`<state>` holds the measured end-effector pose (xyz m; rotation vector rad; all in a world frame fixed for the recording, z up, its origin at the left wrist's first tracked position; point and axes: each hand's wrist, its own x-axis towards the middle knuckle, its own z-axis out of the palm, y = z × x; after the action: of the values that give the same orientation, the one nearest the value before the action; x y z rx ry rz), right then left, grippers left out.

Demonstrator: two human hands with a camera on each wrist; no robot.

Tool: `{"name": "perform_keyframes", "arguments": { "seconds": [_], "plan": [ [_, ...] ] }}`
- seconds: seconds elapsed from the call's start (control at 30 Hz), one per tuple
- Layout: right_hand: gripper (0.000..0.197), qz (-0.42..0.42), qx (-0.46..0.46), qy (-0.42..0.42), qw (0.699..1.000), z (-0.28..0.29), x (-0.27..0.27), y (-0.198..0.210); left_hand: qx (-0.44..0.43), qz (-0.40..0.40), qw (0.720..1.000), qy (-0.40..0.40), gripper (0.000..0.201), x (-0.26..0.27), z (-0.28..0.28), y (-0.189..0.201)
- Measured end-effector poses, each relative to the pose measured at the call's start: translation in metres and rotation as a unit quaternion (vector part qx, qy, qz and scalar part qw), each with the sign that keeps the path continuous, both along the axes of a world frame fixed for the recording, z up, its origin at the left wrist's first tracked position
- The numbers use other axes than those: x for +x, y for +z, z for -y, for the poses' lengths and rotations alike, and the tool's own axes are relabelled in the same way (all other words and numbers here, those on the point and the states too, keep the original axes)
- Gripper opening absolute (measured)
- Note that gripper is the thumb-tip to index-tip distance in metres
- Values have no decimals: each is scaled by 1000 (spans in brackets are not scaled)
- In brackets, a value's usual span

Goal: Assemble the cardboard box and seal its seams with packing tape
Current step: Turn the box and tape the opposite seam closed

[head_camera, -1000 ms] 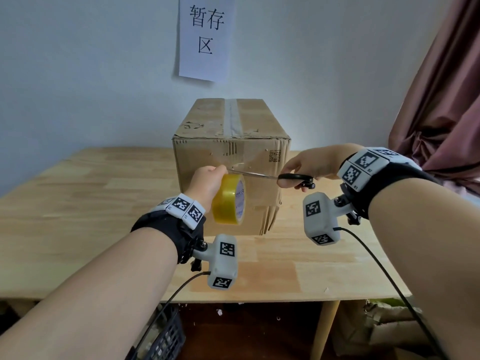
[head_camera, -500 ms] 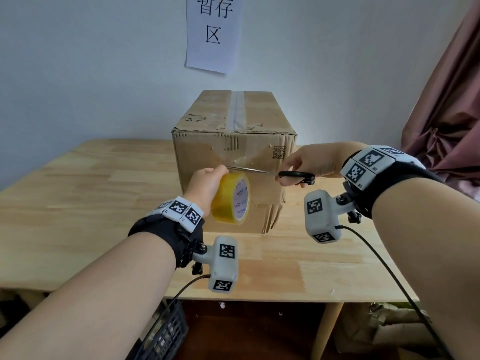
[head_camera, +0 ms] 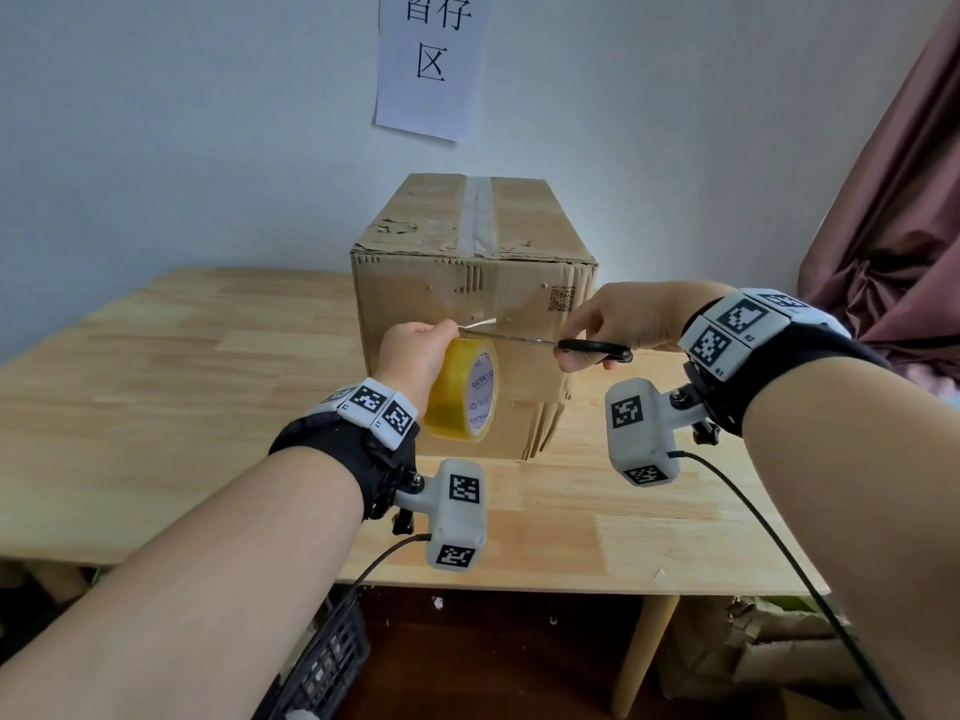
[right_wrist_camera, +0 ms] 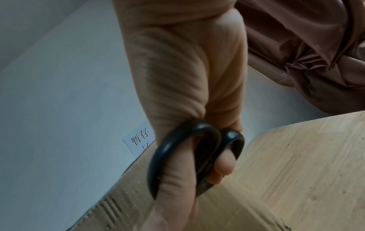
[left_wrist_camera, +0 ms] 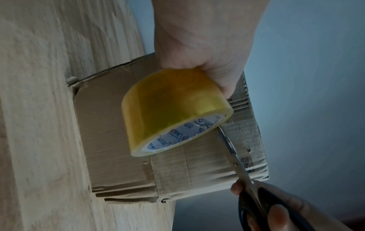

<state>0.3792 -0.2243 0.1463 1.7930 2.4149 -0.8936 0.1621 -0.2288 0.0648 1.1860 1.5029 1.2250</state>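
Observation:
A closed cardboard box [head_camera: 470,236] stands on the wooden table [head_camera: 156,387], with clear tape along its top seam [head_camera: 478,210]. My left hand [head_camera: 415,350] grips a yellow roll of packing tape [head_camera: 465,389] in front of the box's near face; a short strip runs from the roll to the box. My right hand [head_camera: 618,324] grips black-handled scissors [head_camera: 592,348], fingers through the loops [right_wrist_camera: 189,156]. The blades [left_wrist_camera: 231,148] lie across the strip beside the roll and look nearly closed. The box [left_wrist_camera: 177,164] fills the left wrist view behind the tape roll [left_wrist_camera: 173,109].
A paper sign [head_camera: 434,59] hangs on the wall behind the box. A brown curtain [head_camera: 893,226] hangs at the right. Under the table are a dark plastic crate [head_camera: 322,662] and crumpled cardboard [head_camera: 753,652]. Bare tabletop lies left and in front of the box.
Both hands have stayed at the box's near face with tape roll and scissors. The head view has tilted so the box sits lower in frame. The scissors have crept slightly toward the roll.

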Motion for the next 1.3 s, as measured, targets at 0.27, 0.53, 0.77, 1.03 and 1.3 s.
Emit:
{"name": "perform_keyframes", "arguments": {
  "seconds": [0.27,0.53,0.77,1.03,1.3],
  "plan": [
    [59,9,-60,-16,998,4,-10,-19,-4,-84,996,-28,29,-12,4,-20],
    [58,227,-105,-64,966,16,4,-72,1,-323,946,-18,27,-47,10,-50],
    [35,317,21,-172,933,18,13,-153,11,-432,902,-6,16,-61,12,-80],
    [25,250,8,-234,940,16,-18,-199,41,-523,850,-43,13,-62,6,-109],
    [69,249,65,-223,940,-13,-30,-215,-10,-617,784,-66,19,-108,-16,-125]
  ]
}}
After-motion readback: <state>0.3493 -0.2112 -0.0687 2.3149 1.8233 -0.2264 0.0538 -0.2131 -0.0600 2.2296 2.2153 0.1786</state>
